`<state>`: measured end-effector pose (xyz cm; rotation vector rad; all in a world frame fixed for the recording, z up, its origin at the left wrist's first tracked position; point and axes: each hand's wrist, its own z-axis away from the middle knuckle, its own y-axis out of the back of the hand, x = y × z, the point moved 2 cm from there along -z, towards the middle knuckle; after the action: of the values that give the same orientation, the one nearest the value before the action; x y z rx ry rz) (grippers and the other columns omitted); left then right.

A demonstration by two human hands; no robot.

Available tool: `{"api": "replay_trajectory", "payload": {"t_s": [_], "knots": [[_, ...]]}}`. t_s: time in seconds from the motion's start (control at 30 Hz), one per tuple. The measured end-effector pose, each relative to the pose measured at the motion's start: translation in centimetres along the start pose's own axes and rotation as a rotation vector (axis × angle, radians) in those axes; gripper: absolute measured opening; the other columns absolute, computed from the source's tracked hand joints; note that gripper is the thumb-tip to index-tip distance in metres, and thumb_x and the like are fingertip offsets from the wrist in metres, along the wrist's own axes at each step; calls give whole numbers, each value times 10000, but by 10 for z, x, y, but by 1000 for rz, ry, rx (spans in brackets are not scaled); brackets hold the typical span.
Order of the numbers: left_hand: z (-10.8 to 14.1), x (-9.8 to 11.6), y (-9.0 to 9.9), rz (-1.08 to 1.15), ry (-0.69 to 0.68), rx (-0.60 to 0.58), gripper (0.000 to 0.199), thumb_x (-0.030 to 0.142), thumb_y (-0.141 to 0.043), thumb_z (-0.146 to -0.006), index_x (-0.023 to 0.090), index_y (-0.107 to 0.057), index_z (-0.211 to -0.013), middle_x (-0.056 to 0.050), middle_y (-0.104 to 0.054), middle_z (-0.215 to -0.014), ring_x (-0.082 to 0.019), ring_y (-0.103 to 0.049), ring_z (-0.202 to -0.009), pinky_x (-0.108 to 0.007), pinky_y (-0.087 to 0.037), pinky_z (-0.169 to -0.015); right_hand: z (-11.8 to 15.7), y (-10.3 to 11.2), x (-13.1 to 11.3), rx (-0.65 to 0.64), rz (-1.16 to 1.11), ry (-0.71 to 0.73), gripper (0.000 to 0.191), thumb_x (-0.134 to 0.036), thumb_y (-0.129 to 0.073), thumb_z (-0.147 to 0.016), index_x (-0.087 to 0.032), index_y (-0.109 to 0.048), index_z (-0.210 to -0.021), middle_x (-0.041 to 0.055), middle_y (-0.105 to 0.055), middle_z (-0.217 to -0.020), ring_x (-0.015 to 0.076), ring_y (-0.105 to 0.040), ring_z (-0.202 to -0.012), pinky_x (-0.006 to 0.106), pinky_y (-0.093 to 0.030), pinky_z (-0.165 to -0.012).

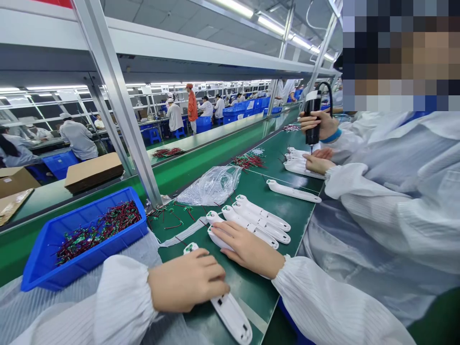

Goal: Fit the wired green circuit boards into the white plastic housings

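Note:
My left hand (187,282) is closed over a long white plastic housing (233,318) that lies slantwise at the near edge of the green table. A bit of green circuit board shows at the housing's far end, beyond my fingers. Further right, my right hand (247,247) grips another white housing (217,238), its fingers over the top and its thumb on the near side. Most of that piece is hidden under the hand. Just past it, several similar white housings (260,215) lie side by side, some with green boards at their far ends.
A blue bin (34,268) of small wired circuit boards stands at left. Beyond my hands lie loose wired boards (176,218), a clear plastic bag (215,184) and a lone housing (293,190). At right, a co-worker's hand holds a black electric screwdriver (312,117) over more housings.

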<state>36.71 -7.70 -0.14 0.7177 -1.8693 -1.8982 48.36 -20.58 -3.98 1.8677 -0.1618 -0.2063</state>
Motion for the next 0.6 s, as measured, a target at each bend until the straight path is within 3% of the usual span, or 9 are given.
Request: {"api": "replay_trajectory", "payload": {"t_s": [0.13,0.23,0.37,0.5,0.6], "knots": [[-21,-25,-22,30,-2,10,274,106,-403,-808,161,-486,-1063,-50,-552,-985,-187,-477,-886,-305,-383,-803,-2,-1,10,23,-109,5,359,-195,-451,-846,-131,-470,-1198,105,-461,-1259,207,-403,-1141,391,-363,-967],[-30,-37,-34,98,67,85,239,111,-411,-819,157,-516,-1029,-57,-546,-989,-179,-467,-947,-274,-386,-856,-4,-5,20,24,-145,15,351,-230,-426,-860,-124,-485,-1189,112,-493,-1230,201,-429,-1129,374,-372,-966],[-24,-38,-22,113,201,171,248,101,-468,-791,151,-526,-1027,-85,-498,-1127,-206,-416,-1068,-313,-357,-945,-1,0,27,53,-161,-6,354,-214,-346,-884,-112,-473,-1198,128,-497,-1231,196,-441,-1134,377,-380,-965],[19,-6,9,118,314,156,296,119,-446,-801,161,-504,-1088,-93,-509,-1157,-218,-433,-1084,-343,-396,-928,6,22,18,156,-179,-54,340,-217,-344,-884,-124,-461,-1188,141,-471,-1235,207,-423,-1142,406,-377,-957],[91,39,17,164,499,195,317,105,-376,-826,262,-567,-1025,-30,-579,-1106,-199,-468,-1090,-320,-427,-899,6,30,-14,293,-234,-107,248,-210,-359,-872,-153,-572,-988,123,-579,-1005,212,-530,-942,403,-458,-816]]}}
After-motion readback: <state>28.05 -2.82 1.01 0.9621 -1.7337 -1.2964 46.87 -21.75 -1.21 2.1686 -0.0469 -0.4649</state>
